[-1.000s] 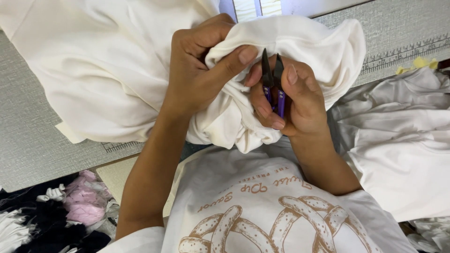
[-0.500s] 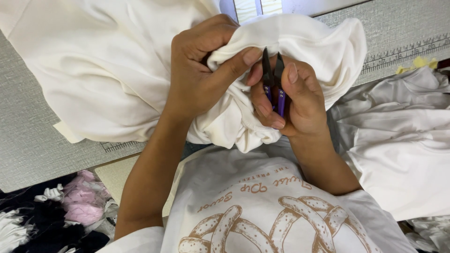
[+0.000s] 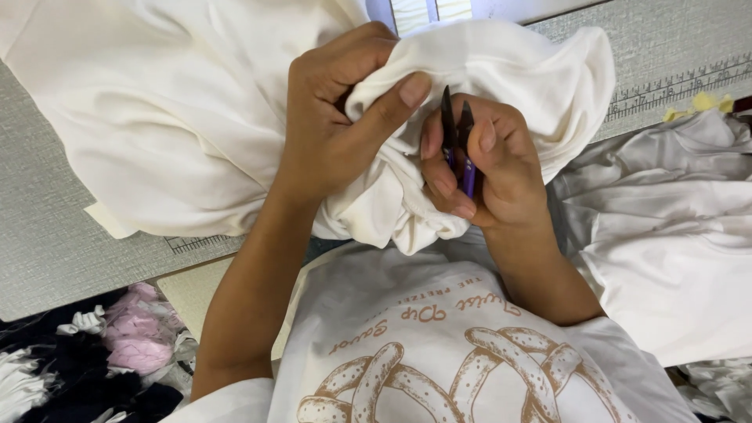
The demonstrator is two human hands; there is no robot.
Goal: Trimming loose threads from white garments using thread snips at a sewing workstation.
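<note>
My left hand (image 3: 341, 117) bunches a fold of the cream-white fabric (image 3: 180, 117), thumb pressed over the gathered part. Close beside it, my right hand (image 3: 489, 168) grips small thread snips (image 3: 458, 137) with purple handles and dark blades that point up and away from me, the tips against the bunched cloth. The fabric spreads from the hands across the grey table (image 3: 47, 251) toward the upper left. What lies under the bunch is hidden.
A pile of white garments (image 3: 666, 235) lies at the right. A ruler strip (image 3: 674, 86) is printed along the table edge, with yellow scraps (image 3: 701, 106) near it. Pink and black cloth pieces (image 3: 133, 345) sit at the lower left. My printed white shirt fills the bottom.
My left thumb has shifted slightly on the bunched fabric, which has turned a little in my grip. The snips stay in my right hand at about the same place.
</note>
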